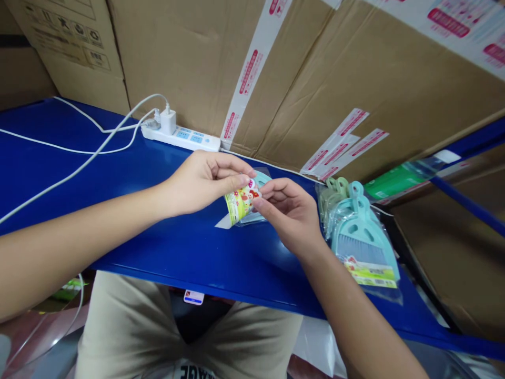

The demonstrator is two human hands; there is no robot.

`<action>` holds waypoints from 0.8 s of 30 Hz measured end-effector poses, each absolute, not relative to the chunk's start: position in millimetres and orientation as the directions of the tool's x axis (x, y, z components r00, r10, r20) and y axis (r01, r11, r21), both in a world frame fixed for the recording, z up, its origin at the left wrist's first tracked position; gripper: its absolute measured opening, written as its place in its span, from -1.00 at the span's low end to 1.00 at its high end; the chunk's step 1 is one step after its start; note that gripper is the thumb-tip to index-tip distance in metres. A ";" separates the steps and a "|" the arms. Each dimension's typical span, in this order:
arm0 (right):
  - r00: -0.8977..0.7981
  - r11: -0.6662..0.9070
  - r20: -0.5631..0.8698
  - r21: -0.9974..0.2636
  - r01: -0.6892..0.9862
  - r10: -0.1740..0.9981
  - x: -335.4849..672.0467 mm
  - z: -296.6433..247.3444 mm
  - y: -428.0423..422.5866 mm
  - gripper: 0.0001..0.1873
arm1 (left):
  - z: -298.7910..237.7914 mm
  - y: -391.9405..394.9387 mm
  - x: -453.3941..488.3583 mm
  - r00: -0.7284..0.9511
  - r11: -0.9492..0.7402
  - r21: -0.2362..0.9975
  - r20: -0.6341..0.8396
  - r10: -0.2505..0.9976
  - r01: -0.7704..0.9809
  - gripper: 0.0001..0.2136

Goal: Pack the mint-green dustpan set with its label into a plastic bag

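Observation:
Between my two hands is a curved printed label card, yellow-green and white with small red cartoon figures. My left hand pinches its upper edge between thumb and fingers. On its right edge, the thumb and fingertips of my right hand close on the same card. Behind the card, partly hidden by it and my hands, a light-blue dustpan set in clear wrap lies on the blue table.
Several bagged dustpan-and-brush sets are piled at the right. A white power strip with plugs and white cables lies at the back left. Large cardboard boxes stand along the rear. A green package is at the far right.

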State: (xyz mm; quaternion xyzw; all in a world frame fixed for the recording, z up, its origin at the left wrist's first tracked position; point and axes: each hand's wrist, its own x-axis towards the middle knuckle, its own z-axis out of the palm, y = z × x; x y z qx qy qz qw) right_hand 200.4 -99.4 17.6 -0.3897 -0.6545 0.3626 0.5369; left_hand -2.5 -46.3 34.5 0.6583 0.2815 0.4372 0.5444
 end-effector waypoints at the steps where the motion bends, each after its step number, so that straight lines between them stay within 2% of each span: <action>1: -0.114 0.432 0.421 -0.896 0.107 0.900 200.6 18.9 -100.5 -0.59 | 35.3 -45.8 -2.9 0.447 -0.226 0.968 0.251 0.858 -0.110 -0.83; 8: -0.073 0.455 0.450 -0.886 0.084 0.890 199.5 22.8 -105.5 -0.63 | 42.7 -45.6 -2.6 0.394 -0.147 0.981 0.184 0.900 -0.124 -0.84; 15: -0.053 0.458 0.455 -0.883 0.101 0.889 199.5 23.4 -107.9 -0.61 | 42.6 -51.2 -0.8 0.552 -0.065 0.982 0.155 0.819 -0.179 -0.85; 20: -0.065 0.460 0.456 -0.884 0.086 0.888 199.5 25.0 -109.3 -0.61 | 43.1 -53.2 -0.4 0.614 0.083 0.979 0.050 0.787 -0.186 -0.76; 24: -0.086 0.442 0.435 -0.892 0.095 0.896 198.4 23.3 -109.3 -0.60 | 42.6 -54.5 1.6 0.647 0.120 0.978 0.018 0.763 -0.169 -0.69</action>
